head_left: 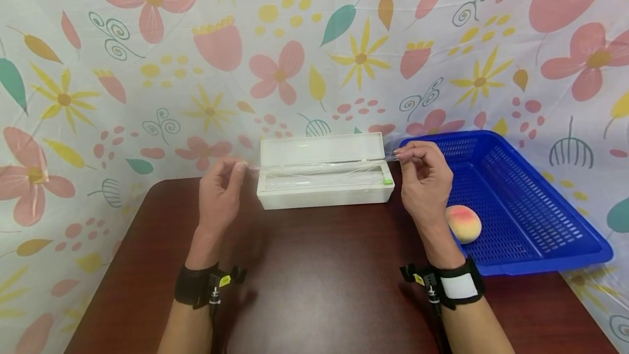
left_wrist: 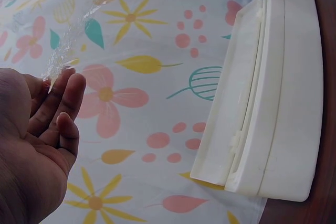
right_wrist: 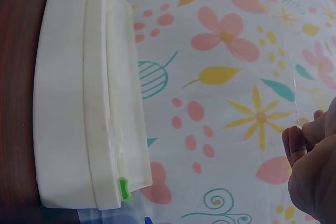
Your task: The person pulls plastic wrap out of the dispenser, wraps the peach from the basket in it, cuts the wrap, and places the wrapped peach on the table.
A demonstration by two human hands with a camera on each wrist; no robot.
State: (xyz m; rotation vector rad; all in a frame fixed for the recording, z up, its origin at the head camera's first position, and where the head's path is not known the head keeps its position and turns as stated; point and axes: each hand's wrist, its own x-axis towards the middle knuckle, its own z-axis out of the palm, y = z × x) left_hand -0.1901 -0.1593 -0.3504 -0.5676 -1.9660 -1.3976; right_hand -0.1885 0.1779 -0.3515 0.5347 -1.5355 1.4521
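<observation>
A white cling film box (head_left: 324, 196) stands on the table with its lid (head_left: 321, 149) tipped back; a green piece (right_wrist: 124, 188) sits at its right end. Clear cling film (left_wrist: 65, 51) stretches above the box between both hands. At the box's left end my left hand (head_left: 221, 193) pinches one corner of the film between thumb and fingers. My right hand (head_left: 426, 179) pinches the opposite corner beyond the right end, near the blue basket. In each wrist view the film edge runs away from the fingertips, thin and partly hard to see.
On the right a blue plastic basket (head_left: 540, 265) holds a peach (head_left: 463, 224), close beside my right forearm. A flowered curtain (head_left: 314, 42) hangs behind the dark brown table (head_left: 314, 283). Both wrists wear black straps with small cameras.
</observation>
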